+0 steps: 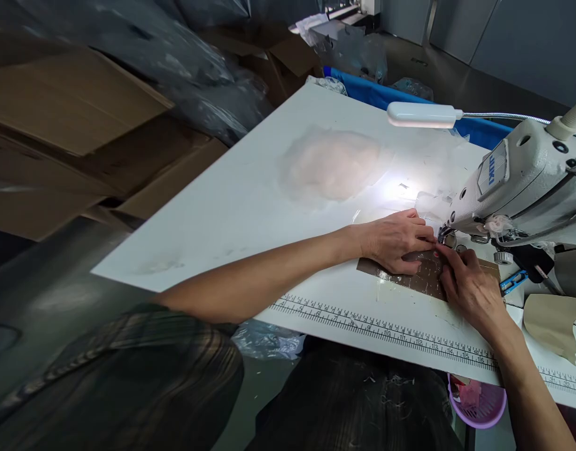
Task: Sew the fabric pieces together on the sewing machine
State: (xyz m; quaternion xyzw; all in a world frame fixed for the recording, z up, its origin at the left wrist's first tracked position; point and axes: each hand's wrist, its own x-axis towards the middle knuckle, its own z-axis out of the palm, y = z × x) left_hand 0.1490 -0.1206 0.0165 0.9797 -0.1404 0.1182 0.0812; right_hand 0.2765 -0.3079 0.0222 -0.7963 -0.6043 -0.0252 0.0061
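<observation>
Just in front of the needle and presser foot [442, 234] of a white sewing machine [523, 175], my two hands nearly meet. My left hand [401, 241] comes in from the left with its fingers bent and pressed together at the foot. From the right, my right hand [473, 288] pinches close to the same spot, thumb and forefinger together. Whatever the fingertips hold is too small and covered to make out. Under both hands lies a brown, worn-looking strip [410, 279] on the white table [250, 207].
A pale sheer heap [335, 164] lies on the table under a white lamp [424, 115]. A printed ruler [386, 332] runs along the front edge. A blue cutter [513, 282] and tan scrap [551, 322] lie at right. Cardboard boxes [67, 100] stand left; a purple basket [480, 404] sits below.
</observation>
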